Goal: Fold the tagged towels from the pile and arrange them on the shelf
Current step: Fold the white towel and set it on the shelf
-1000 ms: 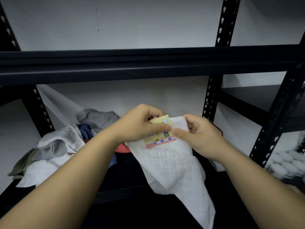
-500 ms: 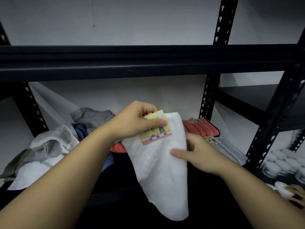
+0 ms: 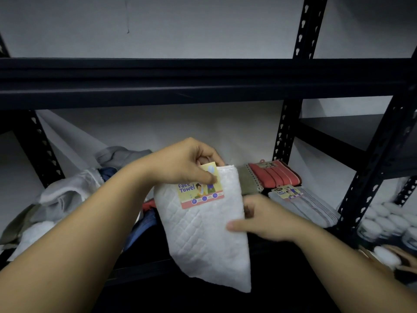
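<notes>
A white quilted towel (image 3: 207,236) hangs folded in front of the shelf, its yellow "Face Towel" tag (image 3: 199,190) facing me. My left hand (image 3: 185,161) pinches the towel's top edge at the tag. My right hand (image 3: 264,219) holds the towel's right side at mid-height, thumb on the front and fingers behind it. The pile of loose towels (image 3: 67,195) lies on the left part of the shelf.
Folded towels lie on the shelf at right: a red one (image 3: 274,175), an olive one (image 3: 247,179) and a striped grey one with a tag (image 3: 304,204). A black upright (image 3: 285,129) stands behind them. Another person's hand (image 3: 404,258) and white jars (image 3: 388,220) are at far right.
My right hand let go of the towel's top edge and slid down its right side. The towel now hangs narrower and doubled over. The view shifted, showing the folded stack at right.
</notes>
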